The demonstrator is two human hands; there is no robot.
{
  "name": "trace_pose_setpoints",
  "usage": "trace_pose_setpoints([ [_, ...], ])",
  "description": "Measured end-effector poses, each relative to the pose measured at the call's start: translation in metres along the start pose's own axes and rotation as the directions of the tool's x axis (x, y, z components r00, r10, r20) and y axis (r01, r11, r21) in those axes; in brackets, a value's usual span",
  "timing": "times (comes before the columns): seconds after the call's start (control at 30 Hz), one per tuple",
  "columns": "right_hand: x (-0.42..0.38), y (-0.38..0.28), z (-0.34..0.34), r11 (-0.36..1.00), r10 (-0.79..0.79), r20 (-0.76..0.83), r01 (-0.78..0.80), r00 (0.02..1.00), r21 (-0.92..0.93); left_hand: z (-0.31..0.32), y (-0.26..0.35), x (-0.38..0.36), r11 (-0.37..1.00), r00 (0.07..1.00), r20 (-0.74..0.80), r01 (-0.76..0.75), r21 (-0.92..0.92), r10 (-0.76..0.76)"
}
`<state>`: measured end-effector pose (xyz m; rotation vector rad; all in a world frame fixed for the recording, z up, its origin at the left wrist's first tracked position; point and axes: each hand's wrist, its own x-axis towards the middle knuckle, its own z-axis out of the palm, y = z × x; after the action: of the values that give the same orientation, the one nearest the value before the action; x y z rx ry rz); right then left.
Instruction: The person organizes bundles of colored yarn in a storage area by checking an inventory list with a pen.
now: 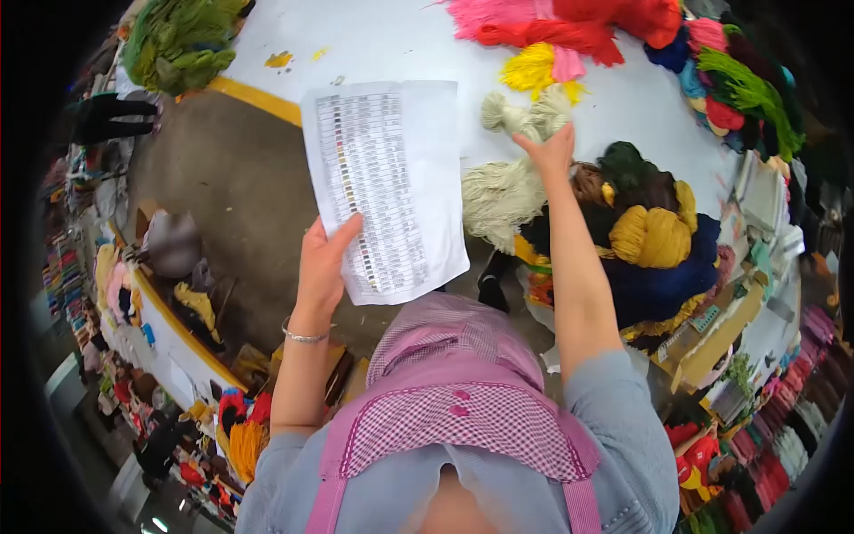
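Note:
My left hand point(326, 262) grips a white paper sheet point(436, 178) by its lower left edge, the thumb lying on its front. Printed rows and a column of small colour swatches run down the sheet. At the table's front edge, my right hand point(550, 149) closes around a cream yarn hank point(503, 200). The hank's loose strands hang below the hand and its twisted part lies above on the table. Just beyond it are a yellow yarn bundle point(528, 69) and red yarn point(614, 27).
A white table point(391, 40) with a yellow edge spans the front. Green yarn point(178, 49) lies at its far left, mixed coloured yarn point(743, 84) at the right. A mustard yarn hank point(652, 237) sits on a dark pile beside my right arm. Another person's dark-clad legs point(111, 118) show at left.

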<state>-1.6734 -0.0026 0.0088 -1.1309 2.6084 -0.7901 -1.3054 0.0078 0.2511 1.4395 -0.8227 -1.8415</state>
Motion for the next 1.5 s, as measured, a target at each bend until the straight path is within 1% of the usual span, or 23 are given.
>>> trace_pose_setpoints([
  [0.03, 0.005, 0.014, 0.028, 0.998, -0.034, -0.064, 0.03, 0.997, -0.058, -0.003, -0.004, 0.0, 1.0, 1.0, -0.004, -0.004, -0.025, 0.003],
  [0.1, 0.003, -0.012, 0.01, 0.979, 0.192, 0.129, -0.181, 0.973, -0.092, -0.008, -0.007, 0.001, 1.0, 0.999, -0.026, -0.023, 0.018, 0.023],
  [0.17, 0.002, -0.004, 0.029, 0.979, 0.19, 0.073, -0.184, 0.979, -0.082, -0.01, -0.004, 0.0, 1.0, 0.999, -0.037, -0.004, 0.017, 0.005],
  [0.23, -0.001, 0.018, 0.028, 0.895, 0.251, 0.339, -0.35, 0.907, 0.275, -0.006, -0.005, 0.001, 1.0, 1.0, -0.024, -0.006, 0.009, 0.006],
  [0.27, -0.007, 0.037, 0.044, 0.796, 0.224, 0.381, -0.394, 0.897, 0.459, -0.006, -0.006, 0.002, 1.0, 0.999, -0.033, -0.012, 0.003, 0.012],
  [0.33, -0.04, -0.001, -0.014, 0.415, 0.195, 0.516, -0.547, 0.834, 0.727, -0.003, -0.001, 0.001, 0.999, 1.0, -0.009, -0.027, -0.019, 0.027],
  [0.47, -0.134, -0.021, -0.139, -0.268, -0.156, 0.675, -0.689, 0.721, 0.674, -0.003, 0.003, 0.007, 0.998, 0.997, 0.028, -0.068, 0.008, 0.068],
  [0.5, -0.159, -0.023, -0.166, -0.269, -0.07, 0.649, -0.641, 0.757, 0.718, 0.004, 0.008, 0.004, 0.997, 0.995, 0.047, -0.083, 0.008, 0.083],
  [0.6, -0.222, -0.04, -0.285, 0.122, 0.101, 0.437, -0.447, 0.894, 0.886, 0.008, 0.013, 0.004, 0.996, 0.986, 0.142, -0.084, -0.016, 0.086],
  [0.63, -0.232, -0.056, -0.332, 0.032, 0.129, 0.444, -0.451, 0.887, 0.892, 0.009, 0.014, 0.004, 0.996, 0.981, 0.172, -0.088, -0.018, 0.09],
  [0.7, -0.252, -0.063, -0.391, 0.274, 0.206, 0.283, -0.332, 0.937, 0.903, 0.008, 0.017, 0.005, 0.995, 0.973, 0.206, -0.102, -0.018, 0.103],
  [0.77, -0.267, -0.079, -0.436, 0.603, 0.297, -0.011, -0.179, 0.955, 0.778, 0.01, 0.022, 0.005, 0.995, 0.963, 0.253, -0.097, -0.014, 0.098],
  [0.87, -0.264, -0.099, -0.465, 0.723, 0.269, -0.29, 0.006, 0.919, 0.69, 0.016, 0.028, -0.001, 0.996, 0.953, 0.289, -0.094, 0.004, 0.089],
  [0.97, -0.223, -0.095, -0.43, 0.971, 0.02, -0.593, 0.125, 0.805, 0.203, 0.019, 0.026, -0.001, 0.994, 0.947, 0.302, -0.111, -0.019, 0.111],
  [1.03, -0.189, -0.071, -0.382, 0.975, -0.217, -0.527, 0.15, 0.822, -0.166, 0.023, 0.028, -0.006, 0.992, 0.941, 0.314, -0.123, -0.03, 0.126],
  [1.1, -0.165, -0.016, -0.311, 0.948, -0.202, -0.212, 0.137, 0.956, -0.286, 0.034, 0.026, -0.012, 0.993, 0.952, 0.3, -0.029, -0.112, 0.062],
  [1.17, -0.172, -0.018, -0.313, 0.961, -0.209, -0.179, 0.168, 0.961, -0.221, 0.039, 0.013, -0.003, 0.989, 0.939, 0.341, 0.02, -0.144, 0.03],
  [1.23, -0.177, -0.014, -0.327, 0.972, -0.226, -0.201, 0.208, 0.953, -0.11, 0.065, -0.008, -0.006, 0.846, 0.869, 0.471, 0.361, -0.393, -0.152],
  [1.3, -0.183, -0.001, -0.335, 0.966, -0.257, -0.285, 0.245, 0.923, -0.077, 0.092, -0.059, 0.023, 0.789, 0.845, 0.497, 0.437, -0.432, -0.196],
  [1.33, -0.183, 0.001, -0.34, 0.96, -0.28, -0.298, 0.266, 0.913, -0.087, 0.103, -0.085, 0.041, 0.771, 0.837, 0.499, 0.465, -0.436, -0.223],
  [1.4, -0.177, 0.0, -0.341, 0.953, -0.302, -0.368, 0.292, 0.879, -0.086, 0.134, -0.128, 0.061, 0.873, 0.885, 0.399, 0.377, -0.308, -0.241],
  [1.43, -0.172, -0.001, -0.341, 0.953, -0.301, -0.319, 0.298, 0.899, -0.061, 0.14, -0.158, 0.085, 0.919, 0.903, 0.368, 0.318, -0.232, -0.22],
  [1.5, -0.163, 0.001, -0.337, 0.951, -0.308, -0.323, 0.301, 0.895, -0.074, 0.163, -0.195, 0.108, 0.929, 0.854, 0.489, 0.31, -0.201, -0.179],
])
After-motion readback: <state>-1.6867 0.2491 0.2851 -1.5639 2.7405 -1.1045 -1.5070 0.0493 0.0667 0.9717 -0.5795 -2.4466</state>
